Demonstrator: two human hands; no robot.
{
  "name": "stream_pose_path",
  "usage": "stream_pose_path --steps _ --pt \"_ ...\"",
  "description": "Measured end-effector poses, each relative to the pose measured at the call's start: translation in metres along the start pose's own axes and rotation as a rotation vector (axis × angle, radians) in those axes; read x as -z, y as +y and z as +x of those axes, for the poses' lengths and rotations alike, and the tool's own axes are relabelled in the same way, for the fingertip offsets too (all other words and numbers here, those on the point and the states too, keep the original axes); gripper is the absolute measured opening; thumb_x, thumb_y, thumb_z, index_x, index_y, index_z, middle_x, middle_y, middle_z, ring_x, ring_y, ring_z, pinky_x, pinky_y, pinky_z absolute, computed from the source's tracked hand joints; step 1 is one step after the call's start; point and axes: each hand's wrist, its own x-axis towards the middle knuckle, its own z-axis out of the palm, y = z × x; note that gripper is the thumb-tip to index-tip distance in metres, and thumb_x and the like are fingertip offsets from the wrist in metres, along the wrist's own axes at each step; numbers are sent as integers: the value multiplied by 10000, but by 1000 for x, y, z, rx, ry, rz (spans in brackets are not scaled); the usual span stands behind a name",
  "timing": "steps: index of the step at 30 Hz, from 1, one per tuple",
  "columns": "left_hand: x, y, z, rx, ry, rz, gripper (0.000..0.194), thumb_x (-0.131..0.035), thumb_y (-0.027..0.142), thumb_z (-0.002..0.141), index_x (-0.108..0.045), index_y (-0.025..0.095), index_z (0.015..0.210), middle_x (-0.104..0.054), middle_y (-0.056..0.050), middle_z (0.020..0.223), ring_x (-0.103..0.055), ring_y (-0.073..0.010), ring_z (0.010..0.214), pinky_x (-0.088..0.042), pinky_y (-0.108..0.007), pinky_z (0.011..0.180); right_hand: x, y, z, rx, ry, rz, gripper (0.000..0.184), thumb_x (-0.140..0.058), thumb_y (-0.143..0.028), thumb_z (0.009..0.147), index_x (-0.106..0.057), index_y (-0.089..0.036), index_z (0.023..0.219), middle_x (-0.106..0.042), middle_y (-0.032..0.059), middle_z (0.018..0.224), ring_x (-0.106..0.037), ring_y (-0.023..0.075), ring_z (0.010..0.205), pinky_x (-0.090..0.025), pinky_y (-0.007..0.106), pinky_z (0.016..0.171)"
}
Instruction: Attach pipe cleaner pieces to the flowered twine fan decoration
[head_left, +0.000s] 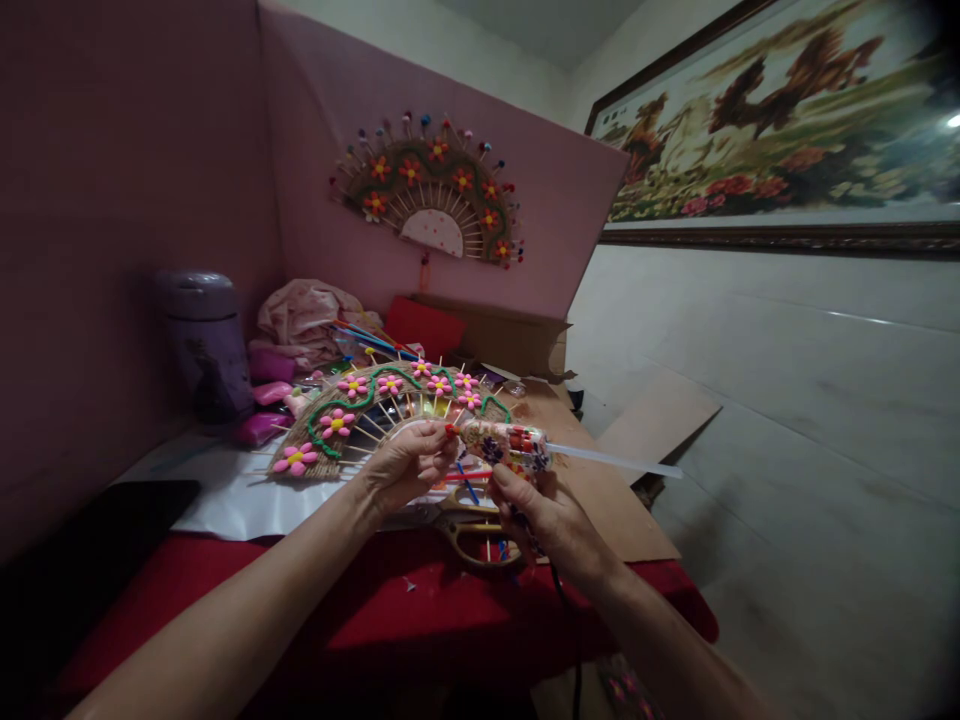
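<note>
My right hand (551,515) is wrapped round a patterned hot glue gun (499,443), and a long translucent glue stick (615,458) juts from its back end. The gun's front end points left toward my left hand (416,462), whose fingers are pinched together. A small red piece (451,431) shows at those fingertips, close to the nozzle; whether they touch I cannot tell. Behind my hands lies a fan-shaped craft (390,400) of burlap and thin sticks, with pink flowers (337,424) and a green wavy cord (322,440). Scissors (480,530) with large handles lie below my hands.
A purple bottle (206,345) stands left, beside pink packets (270,395) and a crumpled cloth (311,315). Cardboard (622,525) covers the right side of the red-clothed table (360,590). A finished-looking fan (435,190) hangs on the pink board. A black cord (577,670) trails downward.
</note>
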Motion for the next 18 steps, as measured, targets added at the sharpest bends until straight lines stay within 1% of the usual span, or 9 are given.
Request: stream_pose_path --steps 4,8,12,18 --pt "1 0 0 -7 5 -18 143 -706 52 645 -627 61 764 -541 -5 579 -467 -32 460 -312 -92 339 -1 0 0 -1 6 15 453 -513 -589 787 -504 -161 638 -425 -44 533 -360 40 381 -257 182 327" --pt "0 0 1 -15 32 -32 147 -711 42 637 -625 62 754 -569 -22 624 -510 -44 518 -363 -94 392 -1 1 1 6 0 18 448 -517 -588 783 -512 -161 649 -426 -43 539 -364 44 384 -253 188 326" --pt "-1 -1 1 -24 29 -39 139 -703 25 637 -632 54 754 -567 -24 627 -513 -41 533 -402 -93 448 -1 2 2 26 0 5 443 -507 -580 795 -527 -158 660 -453 -35 548 -355 41 380 -259 193 339" --pt "1 -1 1 2 -11 0 109 -688 47 665 -632 59 758 -540 -16 613 -437 -18 462 -319 -87 368 0 3 2 47 4 -25 450 -486 -580 809 -523 -160 651 -458 -27 547 -363 46 389 -254 195 348"
